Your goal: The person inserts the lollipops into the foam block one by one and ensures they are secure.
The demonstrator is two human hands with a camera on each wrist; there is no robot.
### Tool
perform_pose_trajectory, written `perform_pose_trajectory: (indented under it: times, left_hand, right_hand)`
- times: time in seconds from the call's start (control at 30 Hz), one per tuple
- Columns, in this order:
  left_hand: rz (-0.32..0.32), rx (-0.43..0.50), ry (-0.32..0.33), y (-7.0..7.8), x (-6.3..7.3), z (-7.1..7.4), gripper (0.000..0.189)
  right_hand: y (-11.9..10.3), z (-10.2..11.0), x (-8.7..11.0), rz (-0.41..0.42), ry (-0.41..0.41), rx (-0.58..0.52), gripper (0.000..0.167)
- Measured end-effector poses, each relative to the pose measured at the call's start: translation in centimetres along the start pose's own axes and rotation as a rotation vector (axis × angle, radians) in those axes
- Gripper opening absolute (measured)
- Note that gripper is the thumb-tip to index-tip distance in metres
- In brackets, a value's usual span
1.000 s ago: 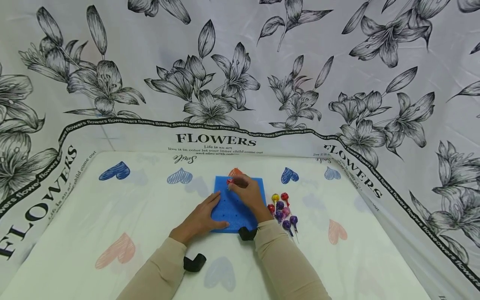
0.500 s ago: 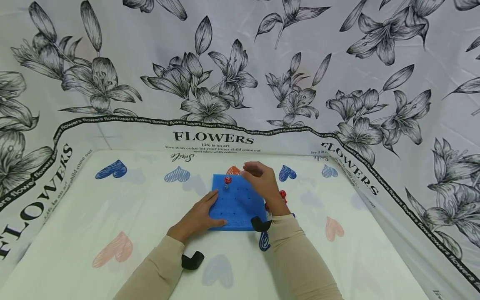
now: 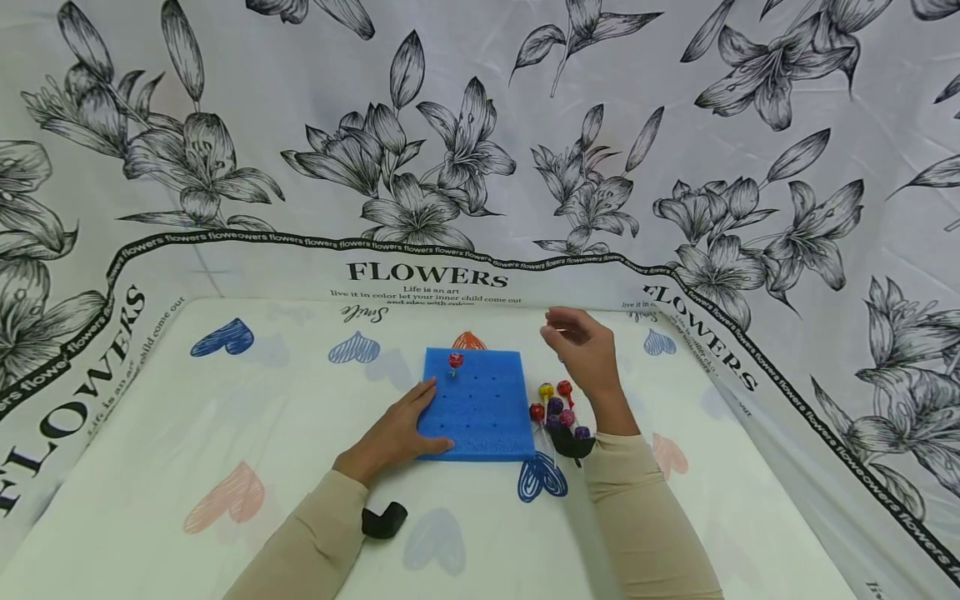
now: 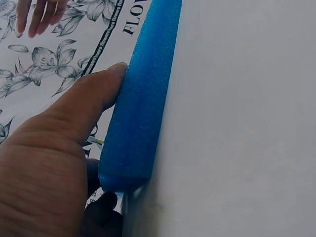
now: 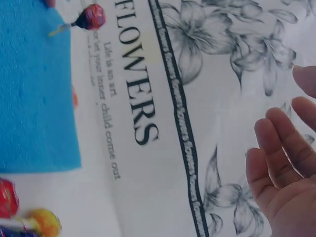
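Observation:
A blue foam block [image 3: 491, 417] with rows of small holes lies on the table. One red-wrapped lollipop [image 3: 456, 361] stands in its far left part, stick down; the same lollipop [image 5: 91, 18] shows in the right wrist view. My left hand [image 3: 393, 433] grips the block's near left corner, thumb [image 4: 91, 101] on the near edge and fingers along the left side. Raised to the right of the block, my right hand [image 3: 587, 354] holds nothing, its fingers loosely bent. Below it lies a pile of lollipops in red, yellow, pink and purple wrappers, including a yellow lollipop [image 3: 546, 390].
A white tablecloth [image 3: 300, 400] printed with hearts covers the table, and a flower-patterned cloth [image 3: 480, 167] hangs behind. The black mount [image 3: 573, 442] at my right wrist hides part of the lollipop pile. Another black mount [image 3: 385, 521] sits at my left wrist.
My right hand let go of the red lollipop, which now stands in the foam, and moved right, past the block's edge. My left hand kept its place on the block.

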State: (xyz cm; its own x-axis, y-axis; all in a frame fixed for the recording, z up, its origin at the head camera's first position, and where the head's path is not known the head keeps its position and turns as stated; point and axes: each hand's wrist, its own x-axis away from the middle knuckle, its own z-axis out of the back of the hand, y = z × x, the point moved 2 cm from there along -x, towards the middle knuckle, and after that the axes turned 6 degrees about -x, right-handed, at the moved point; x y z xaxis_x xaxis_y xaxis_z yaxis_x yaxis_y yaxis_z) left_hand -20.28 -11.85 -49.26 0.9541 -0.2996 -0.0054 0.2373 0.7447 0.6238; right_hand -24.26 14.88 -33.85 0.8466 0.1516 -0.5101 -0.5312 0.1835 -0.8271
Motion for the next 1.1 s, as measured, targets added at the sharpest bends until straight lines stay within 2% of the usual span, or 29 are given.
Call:
perform_pose_trajectory:
  times: [0.27, 0.43, 0.73, 0.87, 1.1]
  left_hand:
    - [0.003, 0.006, -0.003, 0.0, 0.2, 0.0, 0.102]
    - [-0.002, 0.010, -0.002, -0.1, 0.1, -0.1, 0.102]
    - [0.013, 0.008, -0.011, 0.1, 0.1, -0.1, 0.101]
    - [0.015, 0.003, -0.004, 0.2, 0.2, 0.0, 0.101]
    - [0.019, 0.000, -0.002, 0.0, 0.1, -0.1, 0.102]
  right_hand:
    - [0.9, 2.6, 0.5, -0.008, 0.039, 0.007, 0.031]
    - [2.0, 3.6, 1.0, -0.064, 0.081, 0.011, 0.032]
    - [9.1, 5.2, 2.3, -0.173, 0.173, 0.040, 0.035]
    - [11.2, 5.2, 2.8, -0.252, 0.172, 0.058, 0.036]
    - [13.7, 4.9, 3.8, -0.470, 0.127, 0.049, 0.042]
